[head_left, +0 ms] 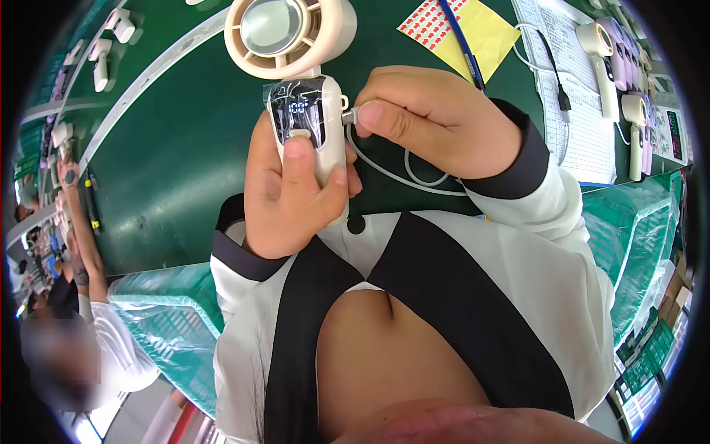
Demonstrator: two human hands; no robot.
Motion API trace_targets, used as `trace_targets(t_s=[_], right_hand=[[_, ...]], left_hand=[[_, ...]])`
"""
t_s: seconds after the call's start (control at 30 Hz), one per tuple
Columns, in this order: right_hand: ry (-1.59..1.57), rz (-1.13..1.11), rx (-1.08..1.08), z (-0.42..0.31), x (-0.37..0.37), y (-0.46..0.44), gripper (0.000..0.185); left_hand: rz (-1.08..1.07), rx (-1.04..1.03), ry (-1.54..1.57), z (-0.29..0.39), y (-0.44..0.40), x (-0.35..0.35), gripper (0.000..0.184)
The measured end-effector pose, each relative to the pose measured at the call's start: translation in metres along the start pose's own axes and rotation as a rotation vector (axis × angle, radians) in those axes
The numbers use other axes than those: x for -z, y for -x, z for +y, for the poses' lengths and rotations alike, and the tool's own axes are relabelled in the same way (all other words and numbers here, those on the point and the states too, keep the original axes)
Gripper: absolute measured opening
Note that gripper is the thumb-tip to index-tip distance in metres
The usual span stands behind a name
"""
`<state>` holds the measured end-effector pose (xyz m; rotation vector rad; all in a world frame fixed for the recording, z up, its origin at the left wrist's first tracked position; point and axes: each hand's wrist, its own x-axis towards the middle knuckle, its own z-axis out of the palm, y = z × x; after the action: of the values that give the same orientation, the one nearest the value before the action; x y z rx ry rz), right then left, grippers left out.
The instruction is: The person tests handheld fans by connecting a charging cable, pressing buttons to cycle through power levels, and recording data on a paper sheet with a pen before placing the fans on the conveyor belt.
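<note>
A cream handheld fan (342,33) is in my left hand (288,196), its round head pointing away from me. My left fingers wrap around the handle, and the thumb lies just below the dark display (298,109), which is lit with digits that look like 100. My right hand (444,122) pinches the grey plug (350,116) of a charging cable between thumb and finger. The plug's metal end meets the side of the handle; how deep it sits I cannot tell. From there the grey cable (384,174) loops over the green table.
A yellow sheet (492,37) with red arrow stickers lies under a blue pen (462,41). Written papers (592,152) hold a black-ended cable (563,96). Several fans (606,81) stand at right beside a digital meter (671,133). Plastic-lined crates (166,303) flank me; a co-worker (122,348) sits left.
</note>
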<state>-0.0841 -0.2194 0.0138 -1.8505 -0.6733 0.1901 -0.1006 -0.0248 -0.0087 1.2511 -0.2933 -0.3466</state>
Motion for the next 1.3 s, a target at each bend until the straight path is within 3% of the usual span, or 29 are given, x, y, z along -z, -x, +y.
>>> trace_targets(t_s=[0.13, 0.33, 0.5, 0.67, 0.8, 0.83, 0.97, 1.0, 1.1, 1.13, 1.2, 1.23, 1.3], right_hand=[[0.156, 0.152, -0.1, -0.001, -0.016, -0.001, 0.02], [0.246, 0.216, -0.017, 0.006, -0.024, -0.003, 0.021], [0.188, 0.109, -0.083, 0.003, -0.014, -0.005, 0.021], [0.037, 0.01, -0.274, -0.008, -0.008, -0.008, 0.018], [-0.246, 0.082, -0.314, -0.001, -0.005, -0.015, 0.017], [-0.23, 0.08, -0.297, 0.001, -0.004, -0.018, 0.017], [0.059, 0.458, -0.32, 0.011, -0.01, -0.029, 0.013], [0.124, 0.431, -0.289, 0.012, -0.012, -0.03, 0.011], [0.391, 0.389, -0.132, 0.021, -0.019, -0.014, 0.007], [0.554, 0.352, -0.06, 0.025, -0.021, -0.014, 0.006], [0.588, 0.357, -0.016, 0.028, -0.022, -0.012, 0.005], [0.586, 0.372, 0.024, 0.029, -0.023, -0.013, 0.006], [0.577, 0.407, 0.115, 0.031, -0.025, -0.019, 0.011]], left_hand=[[0.193, -0.052, -0.422, -0.006, -0.003, -0.001, 0.035], [0.208, -0.085, -0.524, -0.013, -0.004, 0.003, 0.038], [0.158, 0.001, -0.384, -0.007, -0.009, 0.002, 0.04], [0.108, 0.196, -0.039, 0.006, -0.011, 0.007, 0.042], [0.04, 0.172, 0.093, 0.006, -0.024, 0.009, 0.04], [0.059, 0.18, 0.147, 0.007, -0.034, 0.015, 0.037], [0.144, 0.058, 0.131, 0.01, -0.115, 0.035, 0.025], [0.145, 0.03, 0.124, 0.013, -0.138, 0.036, 0.025], [0.263, -0.164, -0.534, 0.009, -0.226, 0.014, 0.026], [0.29, -0.234, -0.656, -0.008, -0.263, 0.017, 0.029], [0.287, -0.33, -0.623, -0.034, -0.326, 0.023, 0.033], [0.298, -0.338, -0.618, -0.032, -0.337, 0.018, 0.033], [0.401, -0.158, -0.98, -0.027, -0.358, 0.01, 0.033]])
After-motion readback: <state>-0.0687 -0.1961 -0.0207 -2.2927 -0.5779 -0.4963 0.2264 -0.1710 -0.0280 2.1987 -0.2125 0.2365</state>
